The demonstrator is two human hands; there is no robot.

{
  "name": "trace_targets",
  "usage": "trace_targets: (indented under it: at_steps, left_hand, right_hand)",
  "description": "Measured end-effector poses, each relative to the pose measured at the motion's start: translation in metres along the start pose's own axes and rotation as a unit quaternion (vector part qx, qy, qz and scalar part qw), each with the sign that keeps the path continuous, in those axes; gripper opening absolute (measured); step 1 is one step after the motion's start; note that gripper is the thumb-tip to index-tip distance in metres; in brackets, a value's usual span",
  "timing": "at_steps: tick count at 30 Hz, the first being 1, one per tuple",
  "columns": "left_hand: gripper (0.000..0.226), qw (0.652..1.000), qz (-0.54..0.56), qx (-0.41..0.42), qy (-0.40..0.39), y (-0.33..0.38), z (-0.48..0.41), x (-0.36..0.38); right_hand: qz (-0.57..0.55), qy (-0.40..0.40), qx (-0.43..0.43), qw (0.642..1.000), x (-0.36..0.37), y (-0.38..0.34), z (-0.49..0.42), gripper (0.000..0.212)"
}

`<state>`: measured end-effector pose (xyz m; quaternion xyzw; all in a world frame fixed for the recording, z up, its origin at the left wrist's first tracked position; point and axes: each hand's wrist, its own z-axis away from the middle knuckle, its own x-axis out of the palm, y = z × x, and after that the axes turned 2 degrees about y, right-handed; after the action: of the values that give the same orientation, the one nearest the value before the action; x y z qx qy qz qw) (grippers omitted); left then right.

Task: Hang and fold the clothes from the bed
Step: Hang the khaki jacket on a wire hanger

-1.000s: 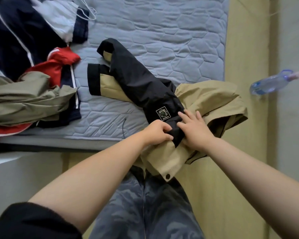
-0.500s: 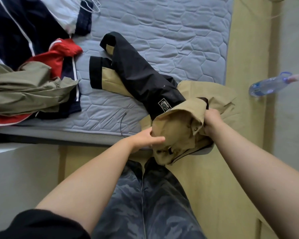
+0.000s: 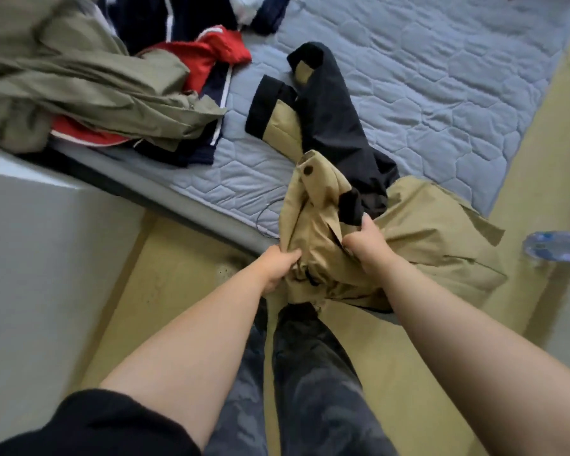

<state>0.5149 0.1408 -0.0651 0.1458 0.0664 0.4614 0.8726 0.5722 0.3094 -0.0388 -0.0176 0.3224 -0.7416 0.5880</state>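
A tan and black jacket lies at the near corner of the bed, its black sleeves stretching up across the grey quilted mattress. My left hand grips a bunch of the tan fabric at the jacket's lower left. My right hand grips the bunched tan cloth just to the right, thumb up near a black cuff. A fold with a dark snap button stands up above both hands.
A pile of clothes sits at the bed's far left: an olive garment, a red piece, a navy one. A plastic water bottle lies on the yellow floor at right. A grey surface stands left of me.
Both hands have gathered the tan jacket's hem into a tighter bunch and lifted a fold upward. The view has shifted right and tilted, so the bed looks rotated.
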Motion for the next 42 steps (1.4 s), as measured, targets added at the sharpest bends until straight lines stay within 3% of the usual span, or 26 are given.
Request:
trace_targets:
  at_steps: [4, 8, 13, 18, 24, 28, 30, 33, 35, 39, 42]
  left_hand:
    - [0.048, 0.986, 0.134, 0.007, 0.098, -0.030, 0.010, -0.044]
    - [0.067, 0.951, 0.260, 0.005, 0.167, -0.074, 0.030, -0.090]
    - [0.038, 0.883, 0.391, 0.009, 0.259, -0.149, 0.073, -0.144]
    - [0.031, 0.809, 0.494, 0.014, 0.317, -0.246, 0.148, -0.168]
    - [0.019, 0.743, 0.555, 0.041, 0.372, -0.338, 0.271, -0.153]
    - [0.032, 0.701, 0.566, 0.076, 0.428, -0.383, 0.362, -0.140]
    - [0.035, 0.683, 0.551, 0.093, 0.471, -0.397, 0.411, -0.137]
    - [0.036, 0.672, 0.467, 0.115, 0.563, -0.406, 0.478, -0.137]
    - [0.033, 0.663, 0.412, 0.139, 0.610, -0.402, 0.520, -0.137]
    - [0.006, 0.670, 0.323, 0.165, 0.647, -0.384, 0.597, -0.135]
    - [0.013, 0.686, 0.265, 0.147, 0.661, -0.373, 0.638, -0.132]
  right_hand:
    - [0.135, -0.126, -0.054, 0.981, 0.050, -0.026, 0.015, 0.071]
    - [0.253, -0.239, -0.107, 0.931, 0.115, -0.036, 0.042, 0.083]
    - [0.351, -0.325, -0.179, 0.860, 0.211, -0.025, 0.096, 0.096]
    - [0.381, -0.363, -0.277, 0.804, 0.279, 0.015, 0.183, 0.068]
    - [0.396, -0.388, -0.350, 0.756, 0.301, 0.054, 0.309, 0.032]
    - [0.402, -0.405, -0.365, 0.735, 0.302, 0.063, 0.397, 0.019]
    - [0.369, -0.405, -0.342, 0.764, 0.298, 0.060, 0.435, 0.018]
    - [0.305, -0.391, -0.281, 0.822, 0.286, 0.043, 0.471, 0.033]
    - [0.286, -0.403, -0.274, 0.825, 0.277, 0.025, 0.490, 0.038]
    - [0.240, -0.504, -0.272, 0.784, 0.265, -0.015, 0.553, 0.031]
    - [0.228, -0.548, -0.349, 0.726, 0.258, -0.043, 0.617, 0.031]
